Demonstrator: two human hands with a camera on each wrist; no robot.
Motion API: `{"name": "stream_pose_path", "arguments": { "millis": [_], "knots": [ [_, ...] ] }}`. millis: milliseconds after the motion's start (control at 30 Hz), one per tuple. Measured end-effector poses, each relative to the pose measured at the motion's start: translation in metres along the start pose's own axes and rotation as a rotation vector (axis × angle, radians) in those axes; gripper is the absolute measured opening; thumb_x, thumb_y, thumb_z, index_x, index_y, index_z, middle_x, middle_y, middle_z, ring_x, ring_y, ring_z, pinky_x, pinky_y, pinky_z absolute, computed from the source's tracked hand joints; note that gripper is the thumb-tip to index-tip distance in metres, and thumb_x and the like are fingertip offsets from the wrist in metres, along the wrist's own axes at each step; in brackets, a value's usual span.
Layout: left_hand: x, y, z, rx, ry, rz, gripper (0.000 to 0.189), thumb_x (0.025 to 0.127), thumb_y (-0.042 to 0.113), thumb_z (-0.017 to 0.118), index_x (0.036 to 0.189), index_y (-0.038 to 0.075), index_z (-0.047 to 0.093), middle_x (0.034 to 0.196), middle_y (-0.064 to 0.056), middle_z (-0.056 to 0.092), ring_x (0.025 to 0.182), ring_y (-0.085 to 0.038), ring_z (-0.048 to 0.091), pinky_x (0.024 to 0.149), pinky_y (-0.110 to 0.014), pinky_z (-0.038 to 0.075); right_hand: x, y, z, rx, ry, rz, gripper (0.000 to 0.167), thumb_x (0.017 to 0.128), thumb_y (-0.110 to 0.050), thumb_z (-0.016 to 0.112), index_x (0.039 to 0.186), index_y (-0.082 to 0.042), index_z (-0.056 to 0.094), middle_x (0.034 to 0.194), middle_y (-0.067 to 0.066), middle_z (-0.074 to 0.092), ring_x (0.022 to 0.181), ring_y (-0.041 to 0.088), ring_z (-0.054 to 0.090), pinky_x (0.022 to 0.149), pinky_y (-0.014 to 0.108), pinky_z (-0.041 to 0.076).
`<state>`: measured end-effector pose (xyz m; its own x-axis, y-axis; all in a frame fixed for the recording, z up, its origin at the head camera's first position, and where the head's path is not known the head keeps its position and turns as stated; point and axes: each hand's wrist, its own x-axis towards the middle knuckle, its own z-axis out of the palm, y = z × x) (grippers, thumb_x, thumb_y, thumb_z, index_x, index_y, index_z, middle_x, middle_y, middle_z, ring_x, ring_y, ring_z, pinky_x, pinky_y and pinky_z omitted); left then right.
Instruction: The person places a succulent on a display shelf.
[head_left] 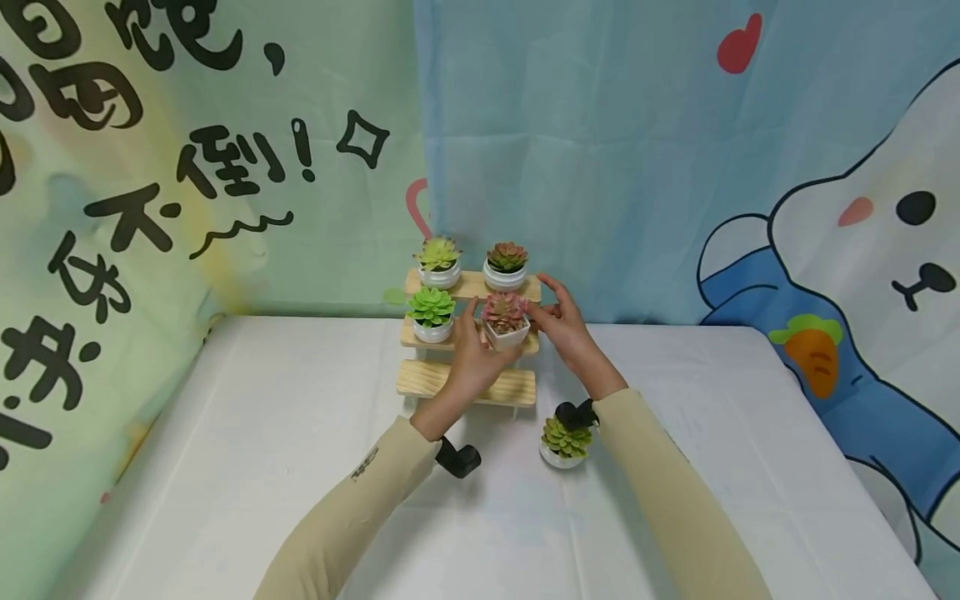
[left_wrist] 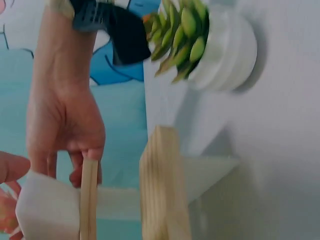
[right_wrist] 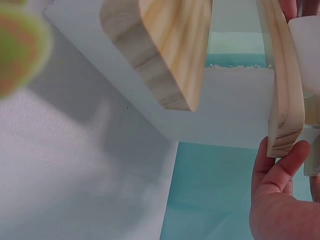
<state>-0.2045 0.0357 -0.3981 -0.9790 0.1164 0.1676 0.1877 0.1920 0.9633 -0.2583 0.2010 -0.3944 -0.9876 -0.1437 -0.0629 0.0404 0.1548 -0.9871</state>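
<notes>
A small white square pot with a pink succulent (head_left: 505,316) is on the middle tier of a wooden stand (head_left: 467,381). My left hand (head_left: 477,360) grips this pot, index finger up its left side and thumb at its front. From the right, my right hand (head_left: 572,335) reaches to the same tier. In the right wrist view its fingers (right_wrist: 280,175) pinch the end of the middle board (right_wrist: 286,115). Its thumb comes close to the pink leaves in the head view. Part of the white pot (left_wrist: 47,210) shows in the left wrist view.
A bright green succulent (head_left: 431,308) stands left on the middle tier. On the top tier are a yellow-green succulent (head_left: 438,254) and a reddish one (head_left: 507,258). Another green succulent (head_left: 564,438) stands on the white table (head_left: 300,467) below my right wrist. A cloth backdrop (head_left: 600,167) hangs behind.
</notes>
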Motion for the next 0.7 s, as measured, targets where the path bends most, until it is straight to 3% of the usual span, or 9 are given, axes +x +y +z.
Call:
{"name": "stream_pose_path", "arguments": {
  "millis": [133, 300, 433, 700],
  "knots": [
    [-0.014, -0.001, 0.004, 0.021, 0.046, 0.075, 0.088, 0.084, 0.007, 0.071, 0.15, -0.006, 0.015, 0.149, -0.033, 0.012, 0.136, -0.045, 0.026, 0.104, -0.059, 0.036, 0.0, 0.0, 0.001, -0.001, 0.003, 0.006, 0.065, 0.103, -0.018, 0.05, 0.158, -0.019, 0.015, 0.09, 0.001, 0.055, 0.084, 0.003, 0.058, 0.106, 0.046, 0.04],
    [-0.036, -0.004, 0.01, -0.01, 0.084, 0.157, 0.082, 0.085, 0.009, 0.071, 0.148, -0.003, 0.021, 0.144, -0.029, 0.017, 0.135, -0.043, 0.027, 0.106, -0.059, 0.034, 0.0, -0.002, 0.001, -0.009, 0.011, 0.005, 0.066, 0.102, -0.019, 0.052, 0.158, -0.02, 0.016, 0.087, -0.001, 0.055, 0.083, 0.004, 0.058, 0.105, 0.047, 0.04],
    [-0.05, -0.009, 0.014, -0.005, 0.086, 0.151, 0.078, 0.086, 0.012, 0.072, 0.146, -0.001, 0.024, 0.139, -0.025, 0.021, 0.132, -0.042, 0.028, 0.104, -0.059, 0.034, 0.0, -0.004, 0.001, -0.03, 0.017, 0.01, 0.066, 0.102, -0.021, 0.052, 0.157, -0.02, 0.016, 0.089, 0.0, 0.054, 0.083, 0.005, 0.057, 0.106, 0.048, 0.04],
    [-0.052, -0.015, 0.013, -0.03, 0.087, 0.086, 0.076, 0.087, 0.012, 0.071, 0.145, -0.002, 0.025, 0.139, -0.026, 0.022, 0.128, -0.045, 0.033, 0.095, -0.056, 0.039, 0.0, -0.003, 0.001, -0.042, 0.014, 0.02, 0.066, 0.102, -0.02, 0.051, 0.158, -0.02, 0.015, 0.09, 0.001, 0.054, 0.082, 0.007, 0.057, 0.108, 0.049, 0.037]
  ]
}}
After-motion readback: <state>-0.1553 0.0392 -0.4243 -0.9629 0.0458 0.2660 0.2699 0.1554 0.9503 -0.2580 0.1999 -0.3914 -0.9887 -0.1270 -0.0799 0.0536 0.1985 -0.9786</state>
